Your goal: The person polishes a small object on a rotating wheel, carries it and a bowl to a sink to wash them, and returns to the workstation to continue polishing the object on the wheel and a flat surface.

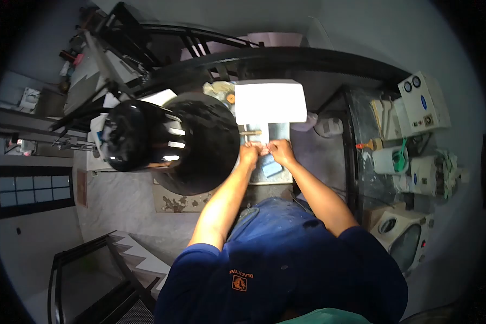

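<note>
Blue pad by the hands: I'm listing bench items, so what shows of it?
The blue pad is small, flat, roughly rectangular, light blue; its material is too blurred to tell. It lies skewed on the grey bench, between the wrists, close to the right hand and left hand. Whether either touches it cannot be told.

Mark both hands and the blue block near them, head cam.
left hand (248,154): head view, back of the hand.
right hand (281,152): head view, back of the hand.
blue block (272,167): head view, middle of its top face.

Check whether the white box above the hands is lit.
Probably lit: the white box glows overexposed, far brighter than everything around it.
</note>
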A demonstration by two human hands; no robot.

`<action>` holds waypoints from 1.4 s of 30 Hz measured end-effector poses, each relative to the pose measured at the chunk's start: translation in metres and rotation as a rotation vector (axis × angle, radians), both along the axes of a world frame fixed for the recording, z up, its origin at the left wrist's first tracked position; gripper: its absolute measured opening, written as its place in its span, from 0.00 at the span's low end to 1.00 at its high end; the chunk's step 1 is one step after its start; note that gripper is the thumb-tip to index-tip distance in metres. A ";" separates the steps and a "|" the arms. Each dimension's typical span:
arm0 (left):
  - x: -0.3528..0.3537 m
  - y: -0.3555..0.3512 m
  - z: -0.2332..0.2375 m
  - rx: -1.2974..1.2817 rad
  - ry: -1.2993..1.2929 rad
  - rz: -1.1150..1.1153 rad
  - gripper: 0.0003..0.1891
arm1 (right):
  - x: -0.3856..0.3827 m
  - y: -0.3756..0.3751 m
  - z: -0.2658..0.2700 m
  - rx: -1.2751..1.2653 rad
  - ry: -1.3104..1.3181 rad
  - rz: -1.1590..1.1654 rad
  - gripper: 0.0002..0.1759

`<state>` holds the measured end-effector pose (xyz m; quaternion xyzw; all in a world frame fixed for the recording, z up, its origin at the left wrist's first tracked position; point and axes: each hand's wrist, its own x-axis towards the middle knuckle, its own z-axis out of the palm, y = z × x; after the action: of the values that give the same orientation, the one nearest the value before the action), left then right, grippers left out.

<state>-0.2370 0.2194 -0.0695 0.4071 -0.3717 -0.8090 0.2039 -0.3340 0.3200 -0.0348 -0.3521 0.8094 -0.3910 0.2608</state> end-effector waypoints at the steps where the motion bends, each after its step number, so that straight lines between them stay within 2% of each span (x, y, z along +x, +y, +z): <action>1: 0.002 0.002 -0.006 -0.008 0.026 0.044 0.07 | 0.002 0.003 0.001 -0.073 0.051 0.028 0.15; 2: 0.006 0.010 0.029 -0.075 0.013 0.017 0.06 | 0.009 0.005 0.022 -0.233 -0.062 0.036 0.17; 3: 0.005 0.018 0.034 -0.093 -0.065 0.122 0.06 | 0.011 0.006 0.032 -0.223 -0.051 0.043 0.19; 4: 0.005 0.022 0.037 -0.041 -0.057 0.181 0.06 | 0.008 0.007 0.020 -0.226 0.029 0.078 0.20; 5: 0.006 0.024 0.033 -0.028 0.017 0.179 0.05 | 0.005 0.007 0.011 -0.158 0.166 0.060 0.19; 6: 0.003 0.020 0.018 -0.016 -0.024 0.115 0.03 | 0.004 0.005 -0.009 -0.171 0.264 0.009 0.15; 7: 0.000 0.016 0.004 0.138 0.074 0.088 0.01 | 0.006 0.003 -0.004 -0.249 0.253 -0.007 0.11; 8: -0.001 0.015 0.005 0.116 0.043 0.065 0.02 | 0.005 0.002 0.003 -0.209 0.203 0.020 0.08; 11: 0.001 0.011 0.018 0.157 0.022 0.041 0.02 | 0.001 0.002 0.008 -0.117 0.175 0.061 0.09; 14: -0.004 0.013 0.029 0.113 0.011 0.001 0.02 | -0.001 0.007 -0.001 -0.222 0.135 -0.009 0.11; 17: -0.008 0.016 0.033 0.105 -0.036 -0.019 0.02 | -0.008 0.009 -0.011 -0.192 0.052 -0.019 0.13; 20: -0.006 0.009 -0.014 0.147 0.057 0.003 0.03 | -0.008 0.002 -0.018 -0.166 0.136 0.039 0.12; 21: -0.002 0.009 -0.001 0.162 0.048 0.047 0.03 | -0.007 -0.001 -0.016 -0.135 0.200 0.066 0.11; 24: 0.006 0.007 0.018 0.119 0.024 0.017 0.05 | 0.001 -0.001 -0.008 -0.094 0.125 0.039 0.10; 27: 0.003 0.004 0.005 0.123 0.048 -0.069 0.07 | 0.000 0.004 0.004 -0.099 0.027 0.001 0.10; 29: -0.002 0.008 0.011 0.163 0.069 -0.033 0.06 | -0.012 0.008 -0.029 -0.137 -0.214 -0.049 0.10; 31: -0.008 0.010 0.006 0.193 0.048 -0.025 0.04 | -0.018 0.008 -0.025 -0.140 -0.318 -0.067 0.11; 33: -0.009 0.012 0.014 0.190 0.041 -0.038 0.03 | -0.020 0.006 -0.026 -0.129 -0.345 -0.096 0.09; 35: -0.010 0.011 0.010 0.203 0.003 0.028 0.03 | -0.017 0.002 -0.017 -0.089 -0.281 -0.077 0.08; 37: -0.005 0.008 0.017 0.159 0.001 0.001 0.03 | -0.011 -0.002 -0.013 -0.087 -0.239 -0.081 0.09; 39: 0.000 0.003 0.018 0.126 -0.026 -0.040 0.03 | -0.006 -0.004 -0.011 0.044 -0.162 -0.046 0.09; 42: 0.004 -0.003 0.011 0.005 -0.061 -0.082 0.04 | 0.001 -0.008 -0.029 -0.017 -0.224 -0.071 0.10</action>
<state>-0.2335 0.2169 -0.0581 0.4167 -0.3921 -0.8048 0.1580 -0.3331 0.3122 -0.0642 -0.2794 0.7839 -0.4436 0.3326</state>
